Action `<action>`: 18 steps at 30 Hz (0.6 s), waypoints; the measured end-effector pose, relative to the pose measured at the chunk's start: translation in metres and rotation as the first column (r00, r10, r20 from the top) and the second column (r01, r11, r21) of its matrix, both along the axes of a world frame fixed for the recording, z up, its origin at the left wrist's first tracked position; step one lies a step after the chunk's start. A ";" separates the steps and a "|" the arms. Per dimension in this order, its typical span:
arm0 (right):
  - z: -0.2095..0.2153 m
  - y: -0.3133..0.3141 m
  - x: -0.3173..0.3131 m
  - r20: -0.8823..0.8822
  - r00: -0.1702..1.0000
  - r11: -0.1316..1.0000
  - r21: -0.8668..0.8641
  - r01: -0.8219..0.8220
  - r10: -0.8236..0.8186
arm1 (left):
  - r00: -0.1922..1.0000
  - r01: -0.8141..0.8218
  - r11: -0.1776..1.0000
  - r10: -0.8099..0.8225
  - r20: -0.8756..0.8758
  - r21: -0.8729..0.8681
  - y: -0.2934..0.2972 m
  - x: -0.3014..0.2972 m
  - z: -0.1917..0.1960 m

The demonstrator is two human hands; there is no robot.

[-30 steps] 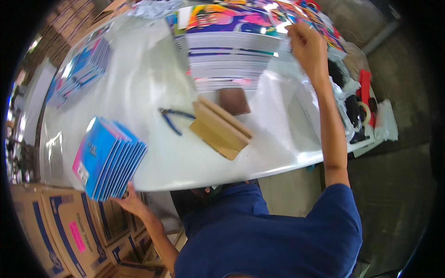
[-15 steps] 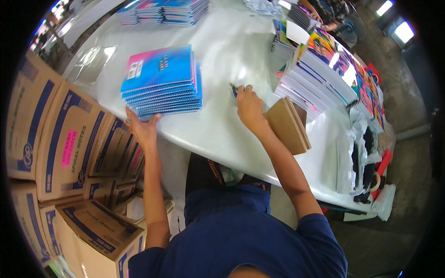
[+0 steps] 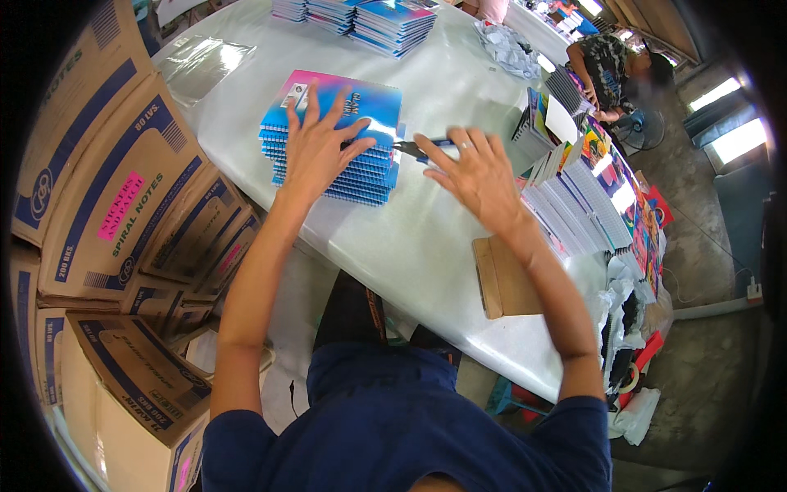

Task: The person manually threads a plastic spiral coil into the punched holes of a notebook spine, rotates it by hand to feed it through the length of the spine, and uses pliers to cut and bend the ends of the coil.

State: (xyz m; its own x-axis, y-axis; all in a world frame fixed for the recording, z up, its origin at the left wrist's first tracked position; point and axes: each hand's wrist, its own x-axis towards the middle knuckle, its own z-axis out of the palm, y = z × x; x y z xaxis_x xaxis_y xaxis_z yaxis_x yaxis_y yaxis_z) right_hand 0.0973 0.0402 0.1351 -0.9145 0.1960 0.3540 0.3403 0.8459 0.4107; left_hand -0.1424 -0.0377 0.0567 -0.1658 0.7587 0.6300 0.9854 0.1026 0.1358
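Note:
A stack of blue and pink spiral notebooks (image 3: 373, 98) stands on the table in front of me, its wire coils toward me. My left hand (image 3: 314, 157) lies flat on the top notebook, fingers spread. Just right of the stack, my right hand (image 3: 479, 174) holds a pair of small pliers (image 3: 422, 152) with dark jaws pointing left at the coils' right end. The fingers partly hide the handles, and whether the jaws touch a coil I cannot tell.
Taller stacks of colourful spiral notebooks (image 3: 582, 201) stand at right, beside brown cardboard pieces (image 3: 500, 283). More blue notebooks (image 3: 393, 29) sit at the far edge. Cardboard boxes (image 3: 115, 197) are piled along my left. Another person (image 3: 607, 70) works at the far right near a fan (image 3: 643, 129).
My left hand has moved from the stack's near left corner onto its top. My right hand has brought the pliers up close to the stack's right side. The view has shifted too.

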 end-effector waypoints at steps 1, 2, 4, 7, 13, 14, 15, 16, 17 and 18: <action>0.015 0.009 -0.011 0.051 0.993 0.991 0.080 -0.109 0.105 | 0.998 0.029 0.998 -0.026 0.051 -0.062 0.006 -0.005 -0.004; 0.024 0.018 -0.018 0.111 0.974 0.965 0.153 -0.214 0.199 | 0.993 0.068 0.990 -0.055 0.105 -0.123 0.009 -0.006 -0.004; 0.029 0.034 -0.030 0.195 0.939 0.938 0.150 -0.314 0.283 | 0.989 0.079 0.988 -0.060 0.138 -0.136 0.010 -0.007 -0.004; 0.032 0.044 -0.039 0.322 0.883 0.885 0.205 -0.417 0.342 | 0.985 0.080 0.981 -0.050 0.167 -0.178 0.010 -0.003 0.000; 0.037 0.041 -0.047 0.431 0.834 0.835 0.267 -0.481 0.343 | 0.982 0.094 0.977 -0.060 0.176 -0.191 0.007 -0.004 0.000; 0.037 0.039 -0.047 0.436 0.827 0.833 0.254 -0.492 0.355 | 0.982 0.093 0.977 -0.059 0.177 -0.190 0.007 -0.003 0.000; 0.032 0.036 -0.046 0.404 0.849 0.854 0.244 -0.459 0.340 | 0.982 0.093 0.978 -0.059 0.177 -0.189 0.007 -0.003 0.000; 0.025 0.032 -0.044 0.372 0.871 0.875 0.234 -0.423 0.321 | 0.983 0.095 0.978 -0.062 0.175 -0.186 0.007 -0.003 0.000; 0.021 0.024 -0.046 0.338 0.891 0.894 0.222 -0.389 0.303 | 0.983 0.094 0.978 -0.062 0.172 -0.184 0.008 -0.003 -0.001; 0.017 0.014 -0.048 0.406 0.906 0.968 0.154 -0.199 0.121 | 0.986 0.094 0.981 -0.067 0.153 -0.172 0.009 -0.003 -0.002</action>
